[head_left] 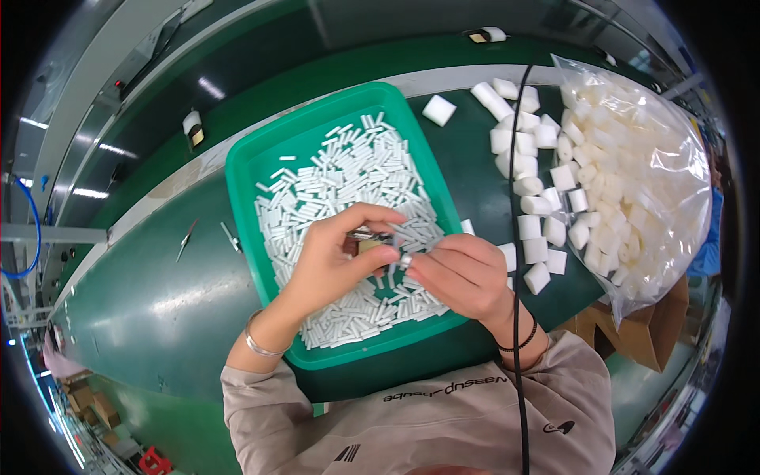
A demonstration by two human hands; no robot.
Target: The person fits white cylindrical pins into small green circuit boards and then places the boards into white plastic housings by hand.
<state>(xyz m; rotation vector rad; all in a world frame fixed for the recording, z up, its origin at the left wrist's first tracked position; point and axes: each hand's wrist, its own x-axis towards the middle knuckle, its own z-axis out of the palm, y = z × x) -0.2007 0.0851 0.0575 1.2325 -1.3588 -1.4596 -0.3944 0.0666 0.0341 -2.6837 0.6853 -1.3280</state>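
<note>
Both hands meet above a green plastic tray (pixel 240 186) full of short white tubes (pixel 356 162). My left hand (pixel 336 249) is closed around a small part with brown and metallic surfaces (pixel 369 245), mostly covered by the fingers. Thumb and forefinger of my right hand (pixel 467 273) pinch a small whitish piece (pixel 406 260) right beside that part. Whether the two pieces touch, I cannot tell. White tubes lie beneath and around both hands.
Right of the tray, white foam-like cylinders (pixel 534 251) spill from a clear plastic bag (pixel 681 182). A black cable (pixel 516 317) hangs across the view. Tweezers-like tools (pixel 187 240) lie left. Small white-capped parts (pixel 193 129) sit on the green belt beyond. A cardboard box (pixel 657 332) stands lower right.
</note>
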